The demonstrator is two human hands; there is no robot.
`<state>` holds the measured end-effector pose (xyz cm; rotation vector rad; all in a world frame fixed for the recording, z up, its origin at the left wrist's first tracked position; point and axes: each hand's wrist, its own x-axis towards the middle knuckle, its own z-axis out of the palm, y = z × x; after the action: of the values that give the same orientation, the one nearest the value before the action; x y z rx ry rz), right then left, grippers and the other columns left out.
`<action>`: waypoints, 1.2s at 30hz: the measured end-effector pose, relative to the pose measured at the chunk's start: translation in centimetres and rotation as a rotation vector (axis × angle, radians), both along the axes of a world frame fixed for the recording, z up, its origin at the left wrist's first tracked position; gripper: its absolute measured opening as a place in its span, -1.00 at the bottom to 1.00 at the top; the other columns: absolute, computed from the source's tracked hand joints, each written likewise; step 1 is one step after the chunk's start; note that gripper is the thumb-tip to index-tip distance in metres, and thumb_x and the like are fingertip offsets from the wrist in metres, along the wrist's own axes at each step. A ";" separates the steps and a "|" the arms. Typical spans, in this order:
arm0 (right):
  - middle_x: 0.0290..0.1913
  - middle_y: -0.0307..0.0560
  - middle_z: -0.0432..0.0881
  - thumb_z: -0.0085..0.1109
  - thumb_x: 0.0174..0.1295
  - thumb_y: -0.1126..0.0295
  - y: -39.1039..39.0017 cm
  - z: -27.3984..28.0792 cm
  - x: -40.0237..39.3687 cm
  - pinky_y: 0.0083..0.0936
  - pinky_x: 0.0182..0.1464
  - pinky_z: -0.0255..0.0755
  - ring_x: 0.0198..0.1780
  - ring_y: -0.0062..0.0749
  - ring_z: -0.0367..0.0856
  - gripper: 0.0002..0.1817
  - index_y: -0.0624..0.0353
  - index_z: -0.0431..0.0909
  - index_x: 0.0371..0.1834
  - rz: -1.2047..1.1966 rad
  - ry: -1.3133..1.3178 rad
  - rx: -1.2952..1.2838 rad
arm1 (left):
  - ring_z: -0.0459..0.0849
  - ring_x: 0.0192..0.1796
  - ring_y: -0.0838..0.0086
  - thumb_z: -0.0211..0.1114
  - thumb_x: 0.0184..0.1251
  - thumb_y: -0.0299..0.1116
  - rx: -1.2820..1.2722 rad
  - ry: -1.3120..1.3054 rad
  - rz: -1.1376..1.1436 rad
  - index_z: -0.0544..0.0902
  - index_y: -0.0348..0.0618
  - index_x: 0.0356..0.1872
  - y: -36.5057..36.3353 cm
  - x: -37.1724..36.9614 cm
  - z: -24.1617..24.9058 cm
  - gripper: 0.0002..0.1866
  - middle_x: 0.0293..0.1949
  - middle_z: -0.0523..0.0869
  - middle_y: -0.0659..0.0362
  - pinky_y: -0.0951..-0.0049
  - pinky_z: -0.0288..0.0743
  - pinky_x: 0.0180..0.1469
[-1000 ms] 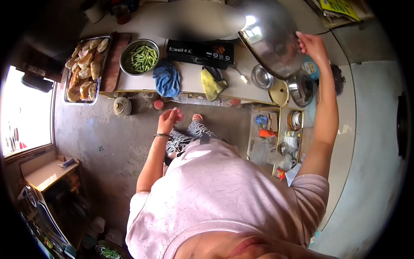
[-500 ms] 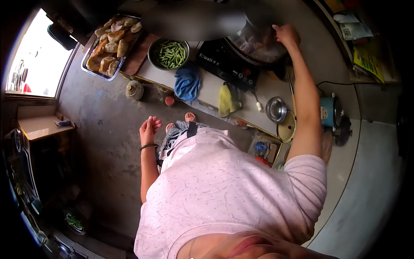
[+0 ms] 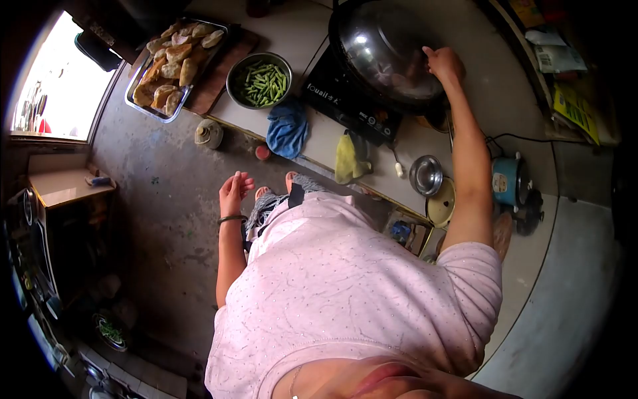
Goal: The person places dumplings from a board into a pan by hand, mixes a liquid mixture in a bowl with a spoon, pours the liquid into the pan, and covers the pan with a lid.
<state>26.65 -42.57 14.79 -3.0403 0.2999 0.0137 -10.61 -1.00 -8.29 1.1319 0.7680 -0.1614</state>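
My right hand (image 3: 446,64) is closed at the right side of a shiny domed lid (image 3: 382,40), and it appears to grip the lid. The exact hold is hidden behind my fingers. Under the lid is a large dark wok (image 3: 372,90) on a black cooker (image 3: 342,100); the food inside is hard to make out. My left hand (image 3: 234,189) hangs above the floor beside my body, fingers loosely curled and apart, holding nothing.
A metal bowl of cut green beans (image 3: 262,83), a tray of bread-like pieces (image 3: 174,66), a blue cloth (image 3: 288,128) and a yellow cloth (image 3: 351,158) sit along the counter. At right are a small metal bowl (image 3: 425,174) and a teal pot (image 3: 507,176).
The wok and lid now show clearly where a grey blur covered part of the view. My right hand has shifted slightly down, and my left hand slightly up.
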 end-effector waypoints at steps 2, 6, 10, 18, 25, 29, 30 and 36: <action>-0.67 -0.27 0.59 0.06 0.27 -0.14 -0.1 0.2 -0.5 -0.42 -0.38 0.42 -0.61 -0.55 0.58 -0.44 0.08 0.54 -0.69 0.038 -0.021 0.029 | 0.69 -0.36 0.63 0.16 0.42 -0.06 0.002 -0.019 -0.004 0.65 -0.21 -0.14 -0.1 -0.1 -0.5 -0.62 -0.33 0.75 0.20 0.71 0.36 -0.37; -0.71 -0.19 0.52 0.06 0.21 -0.24 0.1 1.0 -0.7 -0.36 -0.44 0.38 -0.63 -0.41 0.55 -0.37 0.11 0.51 -0.70 0.124 0.003 -0.011 | 0.69 -0.36 0.63 0.16 0.42 -0.06 -0.002 0.001 0.014 0.65 -0.22 -0.13 -0.2 -0.2 -0.4 -0.62 -0.31 0.75 0.20 0.71 0.36 -0.36; -0.67 0.00 0.50 0.00 0.18 -0.35 0.4 1.9 -1.4 -0.23 -0.49 0.30 -0.60 -0.06 0.46 -0.30 0.17 0.52 -0.59 0.284 -0.330 -0.207 | 0.72 -0.28 0.59 0.14 0.43 -0.03 0.008 0.010 0.081 0.59 -0.22 0.00 0.9 -1.1 -0.4 -0.57 -0.17 0.74 0.14 0.73 0.37 -0.39; -0.55 -0.17 0.52 0.35 0.12 0.50 22.1 1.4 -16.8 -0.55 -0.51 0.34 -0.59 -0.47 0.49 -0.82 0.23 0.48 -0.41 0.878 -0.305 0.556 | 0.73 -0.20 0.47 0.24 0.37 -0.13 0.108 0.008 0.567 0.44 -0.28 0.16 8.4 -4.9 -0.5 -0.51 -0.06 0.62 0.10 0.66 0.46 -0.44; -0.13 0.03 0.65 0.19 0.20 0.55 44.6 -6.2 -26.4 -0.49 -0.26 0.54 -0.26 -0.28 0.69 -0.69 0.19 0.57 0.04 1.126 0.071 0.916 | 0.57 0.12 0.45 0.20 0.40 -0.10 0.250 -0.071 0.659 0.38 -0.21 0.27 23.2 -6.2 1.5 -0.45 0.16 0.50 0.11 0.48 0.50 -0.06; 0.26 0.04 0.39 0.23 0.23 0.43 58.2 -6.9 -30.7 -0.56 -0.16 0.58 -0.11 -0.40 0.67 -0.41 0.12 0.30 0.35 1.112 0.493 0.936 | 0.52 0.14 0.48 0.18 0.42 -0.15 0.354 -0.199 0.628 0.30 -0.19 0.35 32.9 -7.3 4.4 -0.43 0.33 0.31 0.11 0.44 0.47 0.05; 0.28 0.04 0.35 0.24 0.22 0.40 61.2 -7.2 -31.4 -0.56 -0.16 0.58 -0.10 -0.40 0.67 -0.39 0.10 0.28 0.36 1.157 0.476 0.906 | 0.52 0.14 0.48 0.19 0.42 -0.16 0.377 -0.203 0.631 0.30 -0.19 0.35 35.3 -7.6 5.5 -0.43 0.34 0.29 0.11 0.44 0.47 0.05; 0.34 0.06 0.27 0.26 0.21 0.31 74.9 -9.3 -31.3 -0.52 -0.18 0.58 -0.13 -0.36 0.67 -0.33 0.06 0.23 0.39 1.122 0.386 0.934 | 0.56 0.03 0.54 0.24 0.38 -0.20 0.329 -0.180 0.665 0.30 -0.17 0.34 48.2 -7.1 5.8 -0.42 -0.06 0.62 0.14 0.48 0.46 0.02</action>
<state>-4.70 32.35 5.49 -1.8805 -1.0693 0.6009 -17.68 47.20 -2.50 1.1192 0.9904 0.6362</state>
